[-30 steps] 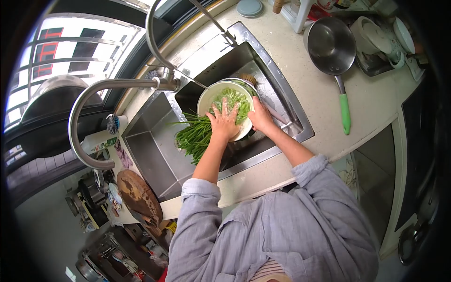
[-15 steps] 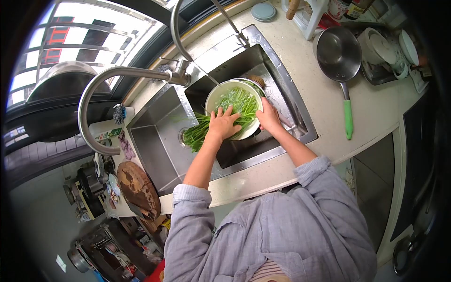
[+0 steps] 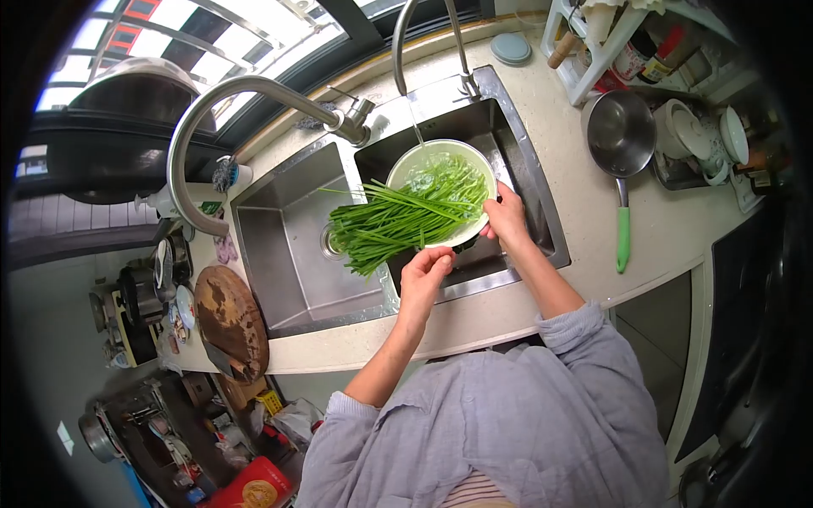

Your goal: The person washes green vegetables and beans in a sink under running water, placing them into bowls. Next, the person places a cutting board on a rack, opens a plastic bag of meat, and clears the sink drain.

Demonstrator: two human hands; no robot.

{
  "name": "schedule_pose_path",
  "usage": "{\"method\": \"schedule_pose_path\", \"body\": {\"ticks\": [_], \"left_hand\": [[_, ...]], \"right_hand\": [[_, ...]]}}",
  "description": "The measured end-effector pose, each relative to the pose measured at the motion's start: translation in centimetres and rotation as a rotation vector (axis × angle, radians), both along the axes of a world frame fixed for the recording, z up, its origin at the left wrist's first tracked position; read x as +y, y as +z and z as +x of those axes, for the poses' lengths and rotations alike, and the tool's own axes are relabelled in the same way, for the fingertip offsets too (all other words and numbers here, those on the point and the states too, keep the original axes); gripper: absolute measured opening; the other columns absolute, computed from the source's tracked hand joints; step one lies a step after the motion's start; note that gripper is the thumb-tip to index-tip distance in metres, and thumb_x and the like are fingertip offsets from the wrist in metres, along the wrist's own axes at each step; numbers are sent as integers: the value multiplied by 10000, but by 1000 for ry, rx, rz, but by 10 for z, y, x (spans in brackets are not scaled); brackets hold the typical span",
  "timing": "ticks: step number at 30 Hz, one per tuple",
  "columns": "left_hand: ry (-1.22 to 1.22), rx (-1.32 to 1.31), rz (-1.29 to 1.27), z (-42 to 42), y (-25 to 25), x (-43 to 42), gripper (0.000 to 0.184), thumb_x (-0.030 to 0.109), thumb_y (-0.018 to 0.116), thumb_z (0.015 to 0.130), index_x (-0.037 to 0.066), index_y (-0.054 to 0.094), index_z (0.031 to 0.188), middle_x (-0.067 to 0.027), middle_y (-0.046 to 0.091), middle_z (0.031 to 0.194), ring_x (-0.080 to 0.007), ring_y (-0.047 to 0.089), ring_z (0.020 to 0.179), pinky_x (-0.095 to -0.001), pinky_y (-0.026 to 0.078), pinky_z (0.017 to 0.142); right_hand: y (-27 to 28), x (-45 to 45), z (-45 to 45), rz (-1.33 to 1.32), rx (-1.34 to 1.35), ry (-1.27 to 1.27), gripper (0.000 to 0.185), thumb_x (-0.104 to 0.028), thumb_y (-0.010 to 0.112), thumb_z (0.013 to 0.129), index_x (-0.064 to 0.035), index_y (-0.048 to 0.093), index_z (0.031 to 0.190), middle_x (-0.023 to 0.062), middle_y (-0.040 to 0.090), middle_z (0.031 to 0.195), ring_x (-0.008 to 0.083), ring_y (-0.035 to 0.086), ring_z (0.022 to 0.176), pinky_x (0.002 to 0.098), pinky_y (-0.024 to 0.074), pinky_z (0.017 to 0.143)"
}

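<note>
A pale round bowl (image 3: 401, 173) is in the right basin of the steel sink (image 3: 542, 195), with water in it and a thin stream falling from the small tap (image 3: 413, 114). Long green stalks (image 3: 385, 224) lie partly in the bowl, their dark ends hanging over its left rim above the divider. My right hand (image 3: 506, 216) grips the bowl's right rim. Near the bowl's lower edge, my left hand (image 3: 428, 269) is closed with fingertips pinched together; whatever is between them is too small to name.
A large curved faucet (image 3: 182, 144) arches over the left basin (image 3: 292, 229). On the right counter lies a saucepan (image 3: 621, 135) with a green handle, beside a dish tray (image 3: 686, 173). A round wooden board (image 3: 230, 317) stands at the left. A lid (image 3: 511, 48) rests behind the sink.
My left hand has left the stalks and bowl, moved down toward me, and its spread fingers have closed. The stalks now extend across the bowl's left side. The view has shifted.
</note>
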State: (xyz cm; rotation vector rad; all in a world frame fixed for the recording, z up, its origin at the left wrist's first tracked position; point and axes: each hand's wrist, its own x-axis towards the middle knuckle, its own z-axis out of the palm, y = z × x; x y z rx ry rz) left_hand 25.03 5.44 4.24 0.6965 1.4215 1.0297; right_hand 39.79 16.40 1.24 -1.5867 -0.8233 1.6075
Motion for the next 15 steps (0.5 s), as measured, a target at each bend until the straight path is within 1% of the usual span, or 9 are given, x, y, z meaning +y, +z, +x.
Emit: {"method": "schedule_pose_path", "body": {"ticks": [3,4,6,7,10,11,12,14,15], "left_hand": [[197,-297,-197,-6,-7,9,165,129,603,831,-5,578,924,-99,623,882,-195,605,839,-295,494,766],[228,-335,-226,-6,-8,11,177,137,609,826,-3,570,928,-105,617,886,-213,603,848,-308,495,768],[294,-416,-295,-5,-11,12,204,153,621,816,2,554,934,-117,606,893,-250,599,868,-333,498,773],[288,-485,-314,-6,-13,16,276,163,630,808,15,527,1017,-119,588,950,-265,580,899,-361,482,804],[346,-563,-202,-4,-9,33,298,146,620,812,32,510,1065,-105,566,1027,-248,556,941,-383,465,831],[330,-565,-112,-7,-13,39,324,138,620,807,46,502,1095,-87,545,1079,-231,531,976,-399,450,848],[387,-581,-77,-9,-14,46,335,125,623,799,47,504,1102,-78,541,1089,-226,521,994,-395,458,834],[438,-578,-94,-17,-13,53,342,125,631,790,49,509,1101,-76,541,1089,-230,518,998,-394,462,825],[415,-554,-86,-18,-5,54,353,139,644,780,50,514,1096,-74,542,1091,-235,521,994,-399,466,821]], "right_hand": [[7,-2,0,60,117,-49,357,-3,424,739,9,540,1076,91,579,639,110,467,350,221,346,286],[10,-3,0,82,160,-73,353,-3,425,740,13,539,1074,90,578,638,109,466,350,220,346,286],[16,-2,-2,105,161,-113,334,0,422,745,19,534,1060,90,575,639,104,461,349,211,340,286],[19,-2,-3,120,164,-129,330,0,421,746,18,533,1056,91,574,640,102,460,349,208,338,287],[25,-2,-3,170,157,-134,356,12,404,746,10,532,1078,97,584,659,103,467,343,209,347,281],[26,-2,-2,187,152,-128,371,18,396,746,6,532,1091,100,588,669,103,470,340,211,353,278],[28,-3,0,181,145,-124,368,17,397,746,6,533,1088,99,587,667,103,471,341,210,351,279],[33,-3,5,170,127,-116,363,16,399,746,4,535,1082,97,585,664,101,472,344,208,349,280],[32,-3,8,183,162,-133,355,15,404,744,12,535,1074,97,580,654,98,470,346,207,345,281]]}}
